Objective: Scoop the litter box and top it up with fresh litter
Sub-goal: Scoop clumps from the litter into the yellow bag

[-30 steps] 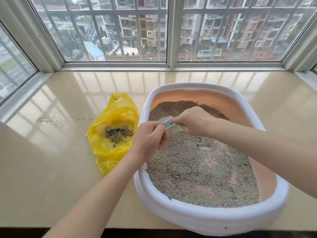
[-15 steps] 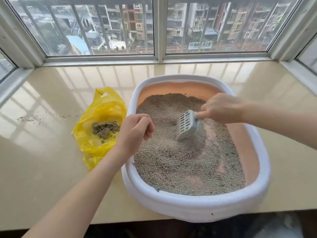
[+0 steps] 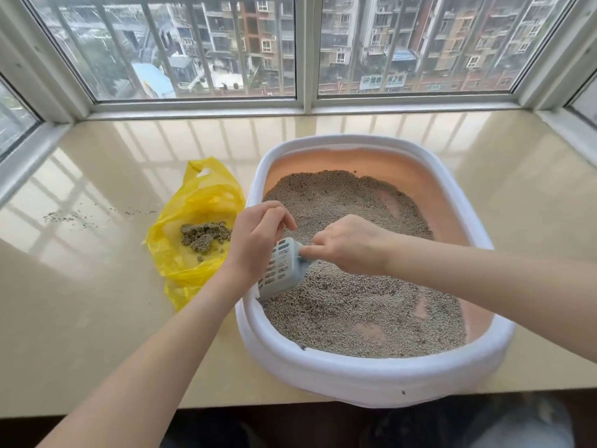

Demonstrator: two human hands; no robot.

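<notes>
Two bare hands are meeting over the near-left part of the litter box [image 3: 371,379], which is sitting on the pale, glossy bench [image 3: 97,318] under a barred window [image 3: 303,46]. The box is the biggest thing here: a white rim around a peach-coloured inner wall, holding a bed of grey litter [image 3: 355,318] that is thinning to bare pink patches toward the right side and the near end. Left of the grip, just beside the box's left wall, a yellow plastic bag [image 3: 193,202] is lying open on the bench, with a clump of darker scooped litter [image 3: 203,236] resting inside it. Further left of the grip, well apart from the bag, a few stray litter grains [image 3: 64,218] are scattered on the bench. At the grip itself, a small pale blue slotted scoop [image 3: 281,270] is tilting downward, its front edge touching the litter close to the box's left wall. The right hand [image 3: 349,244] is curling round the scoop's handle end, fingers closed over it so that the handle is mostly hidden. The left hand [image 3: 255,240] is hovering at the scoop's upper left edge with its fingers curled; whether they are pinching the scoop's rim or only lying beside it cannot be told.
</notes>
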